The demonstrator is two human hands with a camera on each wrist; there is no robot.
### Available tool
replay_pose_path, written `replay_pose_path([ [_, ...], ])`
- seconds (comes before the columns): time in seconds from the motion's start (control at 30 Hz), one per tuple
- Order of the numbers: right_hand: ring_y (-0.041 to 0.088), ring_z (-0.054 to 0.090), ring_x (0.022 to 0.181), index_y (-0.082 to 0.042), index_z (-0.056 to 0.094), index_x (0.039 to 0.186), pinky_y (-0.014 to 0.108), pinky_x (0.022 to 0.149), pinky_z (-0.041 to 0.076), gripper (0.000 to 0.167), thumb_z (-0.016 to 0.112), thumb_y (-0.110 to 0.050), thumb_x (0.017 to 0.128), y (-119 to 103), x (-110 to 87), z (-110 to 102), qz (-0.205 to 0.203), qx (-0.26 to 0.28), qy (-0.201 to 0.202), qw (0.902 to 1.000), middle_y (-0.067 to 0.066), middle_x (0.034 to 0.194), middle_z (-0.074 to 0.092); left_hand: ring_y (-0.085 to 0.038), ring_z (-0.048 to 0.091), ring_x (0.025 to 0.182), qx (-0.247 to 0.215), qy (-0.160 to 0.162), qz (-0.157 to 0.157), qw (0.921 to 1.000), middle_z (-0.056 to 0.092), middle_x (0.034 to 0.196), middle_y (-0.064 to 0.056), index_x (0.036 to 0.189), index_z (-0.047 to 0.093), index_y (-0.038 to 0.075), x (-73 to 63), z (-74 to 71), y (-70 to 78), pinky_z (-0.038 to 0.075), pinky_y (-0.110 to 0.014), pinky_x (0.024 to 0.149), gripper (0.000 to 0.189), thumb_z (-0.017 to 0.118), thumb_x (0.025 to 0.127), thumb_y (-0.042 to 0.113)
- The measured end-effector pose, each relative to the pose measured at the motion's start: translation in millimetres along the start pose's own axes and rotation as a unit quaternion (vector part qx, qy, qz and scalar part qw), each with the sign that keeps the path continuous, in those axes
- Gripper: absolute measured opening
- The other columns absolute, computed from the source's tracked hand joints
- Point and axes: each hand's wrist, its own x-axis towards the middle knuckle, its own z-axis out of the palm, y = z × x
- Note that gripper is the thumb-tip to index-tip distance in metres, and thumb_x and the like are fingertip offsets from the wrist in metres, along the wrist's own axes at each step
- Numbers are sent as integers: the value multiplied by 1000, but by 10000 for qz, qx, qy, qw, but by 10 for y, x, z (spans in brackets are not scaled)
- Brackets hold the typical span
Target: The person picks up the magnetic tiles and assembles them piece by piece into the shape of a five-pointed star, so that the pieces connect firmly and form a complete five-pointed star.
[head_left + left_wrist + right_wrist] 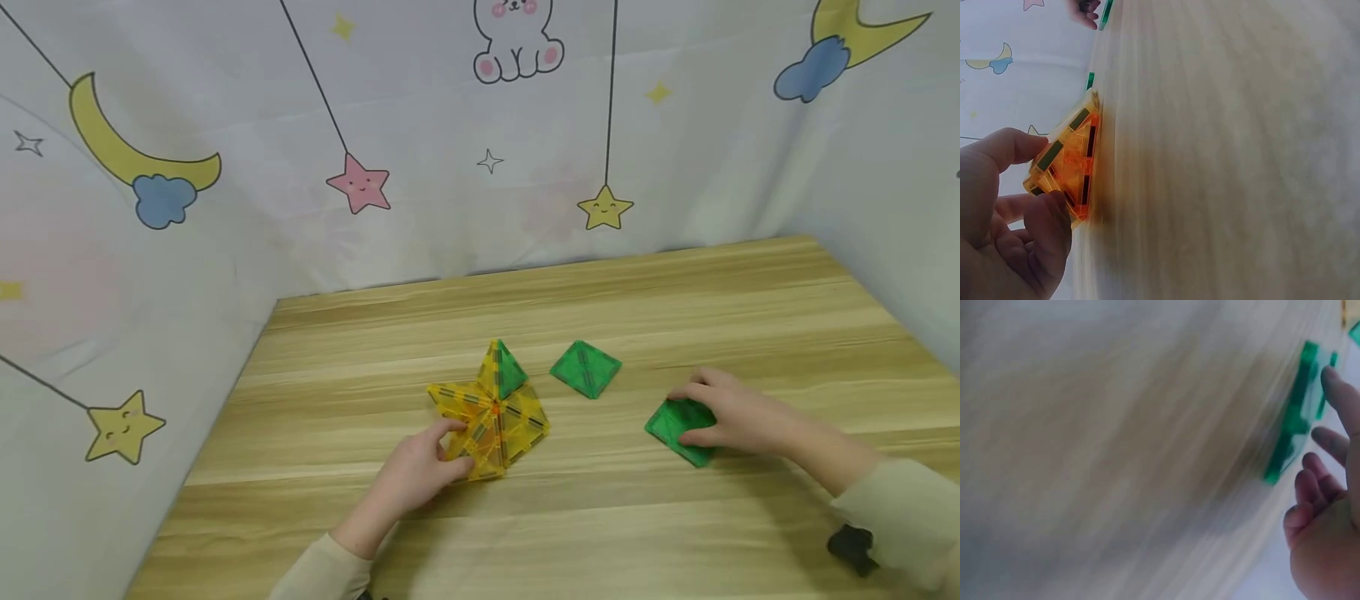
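Observation:
Magnetic tiles in yellow and orange form a star-like raised shape (pixel 525 421) on the table, with one green triangular tile (pixel 512 371) at its far point. My left hand (pixel 420 471) pinches the near-left part of this shape between thumb and fingers; the left wrist view shows its raised orange side (pixel 1075 162) up close. To the right, my right hand (pixel 738 417) holds green magnetic tiles (pixel 671 429) low at the tabletop, thumb on the near side and fingers on the far side. The right wrist view shows green tile edges (pixel 1294 412) beside the fingertips, slightly blurred.
Two green triangular tiles (pixel 587 369) lie edge to edge as a diamond between the star shape and my right hand. The wood-grain table (pixel 570 533) meets a printed cloth backdrop (pixel 435 233) at its back and left sides.

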Motion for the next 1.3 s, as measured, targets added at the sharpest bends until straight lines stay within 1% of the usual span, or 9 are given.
replay_pose_path([
  [0.13, 15, 47, 89, -11, 60, 122, 30, 70, 43, 59, 71, -48, 79, 54, -33, 16, -69, 61, -57, 9999, 5, 106, 49, -8, 40, 43, 560, 78, 90, 9984, 46, 53, 6, 125, 56, 11, 6, -27, 13, 35, -28, 42, 53, 68, 81, 37],
  [0.23, 14, 48, 90, -14, 59, 123, 30, 72, 44, 58, 69, -50, 79, -32, 12, 61, -128, 93, -123, 9998, 3, 107, 49, -9, 44, 50, 1159, 238, 135, 9929, 50, 59, 8, 126, 57, 14, 14, -58, 53, 37, -30, 46, 57, 67, 79, 45],
  [0.33, 13, 48, 92, -16, 58, 125, 31, 75, 44, 58, 67, -52, 80, -174, 78, 115, -254, 310, -242, 9989, 1, 108, 48, -9, 46, 54, 1382, 360, 238, 9895, 50, 63, 9, 127, 57, 16, 22, -84, 119, 38, -30, 47, 60, 68, 77, 48],
  [0.47, 14, 48, 93, -12, 56, 127, 33, 77, 45, 60, 67, -51, 81, -291, 114, 149, -322, 644, -292, 9970, 2, 108, 46, -8, 45, 58, 1368, 376, 555, 9883, 50, 72, 8, 126, 57, 17, 23, -90, 200, 37, -29, 48, 58, 71, 77, 46],
  [0.6, 12, 45, 90, -8, 56, 126, 30, 74, 44, 61, 69, -47, 81, -326, 90, 187, -366, 606, -246, 9972, 1, 106, 45, -9, 48, 68, 1273, 329, 745, 9885, 53, 84, 7, 126, 57, 16, 11, -85, 284, 39, -29, 53, 59, 74, 77, 43],
  [0.73, 10, 43, 88, -6, 54, 128, 27, 72, 42, 63, 66, -49, 83, -373, 102, 261, -576, 687, -357, 9953, 0, 105, 45, -13, 55, 81, 1014, 45, 968, 9901, 59, 95, 3, 126, 56, 12, 17, -42, 408, 45, -32, 63, 60, 74, 77, 41],
  [0.97, 9, 42, 84, -5, 54, 128, 25, 70, 41, 67, 73, -45, 78, -390, 79, 277, -432, 933, -298, 9943, -1, 102, 44, -13, 57, 97, 999, -501, 1444, 9832, 60, 107, 2, 128, 54, 12, 78, 179, 581, 47, -33, 79, 62, 72, 78, 43],
  [1.13, 8, 43, 88, -5, 54, 128, 26, 74, 42, 68, 70, -49, 79, -443, 81, 323, -464, 864, -440, 9942, -3, 102, 43, -12, 56, 102, 807, -861, 1442, 9825, 60, 111, 1, 130, 52, 10, 123, 328, 624, 45, -30, 86, 66, 74, 77, 43],
  [1.3, 10, 43, 88, -4, 55, 126, 28, 75, 43, 67, 75, -43, 76, -496, 73, 345, -350, 789, -349, 9957, -2, 102, 42, -10, 54, 101, 598, -1103, 1484, 9809, 57, 111, 1, 133, 49, 8, 162, 496, 650, 44, -28, 88, 71, 76, 77, 40],
])
